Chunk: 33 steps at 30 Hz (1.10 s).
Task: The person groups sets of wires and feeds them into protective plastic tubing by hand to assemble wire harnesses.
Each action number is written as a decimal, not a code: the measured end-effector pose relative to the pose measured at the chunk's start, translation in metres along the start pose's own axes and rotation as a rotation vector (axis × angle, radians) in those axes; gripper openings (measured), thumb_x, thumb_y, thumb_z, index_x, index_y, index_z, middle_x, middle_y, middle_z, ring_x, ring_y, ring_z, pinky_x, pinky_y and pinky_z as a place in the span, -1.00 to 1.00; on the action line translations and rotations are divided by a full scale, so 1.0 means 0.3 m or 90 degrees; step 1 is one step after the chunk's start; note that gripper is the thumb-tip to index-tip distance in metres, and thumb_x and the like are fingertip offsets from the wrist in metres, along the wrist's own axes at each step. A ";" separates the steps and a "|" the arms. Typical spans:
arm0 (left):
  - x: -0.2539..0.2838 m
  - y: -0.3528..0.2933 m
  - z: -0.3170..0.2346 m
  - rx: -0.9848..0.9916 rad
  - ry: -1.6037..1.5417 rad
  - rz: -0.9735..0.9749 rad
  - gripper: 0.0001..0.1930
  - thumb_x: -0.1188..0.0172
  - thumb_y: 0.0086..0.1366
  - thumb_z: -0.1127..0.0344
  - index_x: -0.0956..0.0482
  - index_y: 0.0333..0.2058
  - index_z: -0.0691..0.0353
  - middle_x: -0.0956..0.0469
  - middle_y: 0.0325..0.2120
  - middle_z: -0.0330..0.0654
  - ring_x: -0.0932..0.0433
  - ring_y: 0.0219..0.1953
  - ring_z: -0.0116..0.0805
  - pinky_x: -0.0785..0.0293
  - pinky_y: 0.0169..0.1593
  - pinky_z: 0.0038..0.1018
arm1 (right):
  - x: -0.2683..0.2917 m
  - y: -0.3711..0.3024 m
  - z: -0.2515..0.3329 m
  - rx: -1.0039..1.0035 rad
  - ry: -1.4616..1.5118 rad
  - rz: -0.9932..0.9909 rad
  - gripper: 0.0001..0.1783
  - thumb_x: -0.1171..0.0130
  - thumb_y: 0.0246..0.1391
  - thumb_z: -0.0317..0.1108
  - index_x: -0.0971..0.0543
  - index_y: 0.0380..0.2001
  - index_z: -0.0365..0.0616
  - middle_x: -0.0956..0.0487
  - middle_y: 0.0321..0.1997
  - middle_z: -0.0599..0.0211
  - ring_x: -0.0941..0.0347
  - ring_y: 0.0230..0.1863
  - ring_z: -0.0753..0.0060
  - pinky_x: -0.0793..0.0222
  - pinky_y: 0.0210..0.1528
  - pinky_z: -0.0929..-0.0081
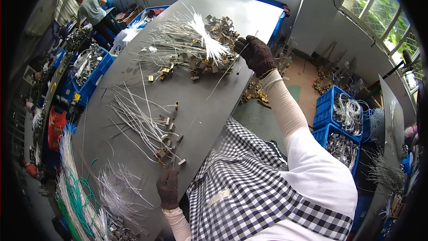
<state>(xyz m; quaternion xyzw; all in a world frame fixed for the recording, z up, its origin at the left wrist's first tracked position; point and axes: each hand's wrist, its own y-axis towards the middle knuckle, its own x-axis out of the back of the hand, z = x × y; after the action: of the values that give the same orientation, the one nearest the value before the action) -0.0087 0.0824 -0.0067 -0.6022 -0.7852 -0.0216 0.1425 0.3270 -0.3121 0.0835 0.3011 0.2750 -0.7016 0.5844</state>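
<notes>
My right hand (258,57), in a dark knitted glove, is raised over the table's right edge. Its fingers pinch a thin grey wire (221,78), which trails down to the left. Just left of it lies a large heap of wires with small metal blocks (178,40), topped by a bundle of white strips (206,38). My left hand (168,190), also gloved, is closed at the near edge of the table. It is beside a smaller group of wires with metal blocks (142,123); what its fingers hold, if anything, is hidden.
The grey table (209,120) runs away from me. Clear strips (120,187) and a green cord (84,189) lie at its near left. Blue crates (341,111) of wire parts stand on the right, another blue crate (91,74) on the left. A person (92,11) bends at the far left.
</notes>
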 end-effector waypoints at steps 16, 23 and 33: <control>-0.133 -0.013 -0.137 0.118 -0.108 0.126 -0.75 -0.14 0.38 0.22 -0.63 -0.33 0.31 -0.32 -0.68 -0.47 -0.16 -0.67 -0.69 -0.02 -0.60 -0.60 | -0.045 -0.107 -0.128 -0.200 0.018 0.172 -0.61 -0.05 0.36 -0.25 -0.41 0.11 -0.30 -0.57 0.08 0.01 -0.57 0.05 0.12 -0.55 0.06 0.25; -0.267 0.025 -0.179 -0.084 -0.104 0.145 -0.66 -0.09 0.44 0.12 -0.61 -0.27 0.33 -0.36 -0.61 -0.44 -0.21 -0.60 -0.69 -0.08 -0.54 -0.64 | -0.229 -0.352 -0.171 0.096 -0.506 0.531 -0.70 0.03 0.34 -0.43 -0.42 0.07 -0.32 -0.62 -0.02 0.06 -0.62 -0.06 0.21 -0.58 0.00 0.31; -0.280 0.027 -0.242 -0.156 -0.289 -0.033 -0.52 0.06 0.51 -0.09 -0.52 0.02 0.23 -0.37 -0.53 -0.45 -0.19 -0.56 -0.71 -0.08 -0.49 -0.69 | -0.256 -0.668 -0.478 -0.369 -0.362 0.435 -0.62 -0.13 0.34 -0.18 -0.56 0.01 -0.29 -0.64 -0.01 0.19 -0.59 -0.04 0.36 -0.52 0.02 0.40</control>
<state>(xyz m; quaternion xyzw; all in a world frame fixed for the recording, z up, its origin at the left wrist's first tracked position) 0.0330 -0.0093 0.0408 -0.5840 -0.8039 0.0156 -0.1117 0.1544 -0.1227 0.0517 -0.0021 0.1745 -0.4203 0.8905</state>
